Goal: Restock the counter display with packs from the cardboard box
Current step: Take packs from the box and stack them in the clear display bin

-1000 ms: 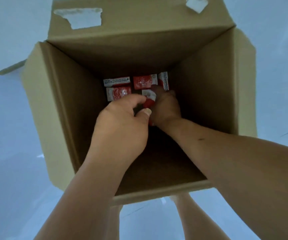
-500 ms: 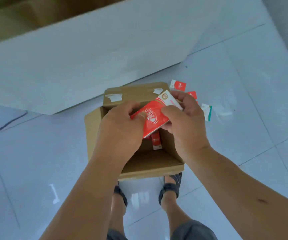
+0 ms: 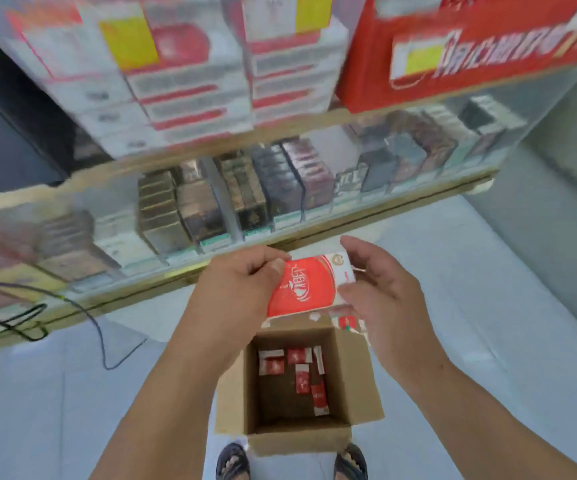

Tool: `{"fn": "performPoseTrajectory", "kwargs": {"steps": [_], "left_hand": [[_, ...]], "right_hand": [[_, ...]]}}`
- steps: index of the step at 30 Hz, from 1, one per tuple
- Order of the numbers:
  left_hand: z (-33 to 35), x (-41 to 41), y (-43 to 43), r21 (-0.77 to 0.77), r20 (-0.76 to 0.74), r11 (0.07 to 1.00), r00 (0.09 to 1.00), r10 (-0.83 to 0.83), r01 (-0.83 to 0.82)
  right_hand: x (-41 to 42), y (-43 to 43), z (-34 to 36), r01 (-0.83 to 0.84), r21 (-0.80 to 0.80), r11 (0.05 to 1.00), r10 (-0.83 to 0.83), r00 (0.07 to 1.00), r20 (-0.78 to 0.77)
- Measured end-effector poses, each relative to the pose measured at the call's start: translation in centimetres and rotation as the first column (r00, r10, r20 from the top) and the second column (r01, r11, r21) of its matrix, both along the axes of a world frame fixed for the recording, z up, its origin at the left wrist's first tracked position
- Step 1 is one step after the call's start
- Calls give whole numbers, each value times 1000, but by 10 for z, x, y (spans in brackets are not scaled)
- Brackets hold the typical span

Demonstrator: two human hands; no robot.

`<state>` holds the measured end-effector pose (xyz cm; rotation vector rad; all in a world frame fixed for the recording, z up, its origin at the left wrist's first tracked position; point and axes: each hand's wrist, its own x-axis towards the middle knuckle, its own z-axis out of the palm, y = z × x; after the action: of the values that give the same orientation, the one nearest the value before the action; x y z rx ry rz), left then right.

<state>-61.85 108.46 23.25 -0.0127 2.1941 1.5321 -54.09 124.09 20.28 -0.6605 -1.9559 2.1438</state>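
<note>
Red-and-white pack [image 3: 309,285] is held above the open cardboard box [image 3: 359,386], gripped from both sides in the head view. Left hand [image 3: 235,289] closes on the pack's left edge, thumb pressed on the printed face and fingers curled behind. Right hand [image 3: 380,289] holds the pack's right edge, thumb low on the near corner and fingers arched over the top corner. The pack face is turned upward toward the camera and tilted slightly.

The cardboard box stands on the pale tiled floor [image 3: 487,306], directly below the hands and just in front of two sandalled feet [image 3: 233,462]. Several loose packs [image 3: 302,377] of the same red-and-white type lie scattered on the box bottom, mostly toward the far and right walls.

The glass counter display [image 3: 210,209] runs across the frame beyond the hands; rows of dark packs fill its dividers. Stacked cartons [image 3: 190,81] and a red carton [image 3: 470,46] sit on top of it, blurred. A black cable [image 3: 96,327] hangs from the counter's left portion.
</note>
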Motion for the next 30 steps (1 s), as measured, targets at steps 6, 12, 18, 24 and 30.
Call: {"fn": "performPoseTrajectory", "kwargs": {"steps": [6, 12, 18, 24, 30], "left_hand": [[100, -3, -7, 27, -70, 997, 995, 69, -67], [184, -9, -7, 32, -164, 995, 982, 99, -95], [233, -29, -19, 67, -241, 995, 966, 94, -80], [260, -85, -39, 99, -331, 995, 942, 60, -29], [272, -122, -60, 89, -446, 994, 890, 95, -62]], "right_hand": [[-19, 17, 114, -331, 748, 575, 484, 875, 15], [-54, 19, 215, -153, 987, -46, 653, 743, 145], [-83, 8, 279, -162, 948, -273, 677, 667, 310], [-122, -13, 320, -226, 906, -358, 574, 712, 404], [-187, -20, 330, -385, 889, -249, 500, 735, 459]]}}
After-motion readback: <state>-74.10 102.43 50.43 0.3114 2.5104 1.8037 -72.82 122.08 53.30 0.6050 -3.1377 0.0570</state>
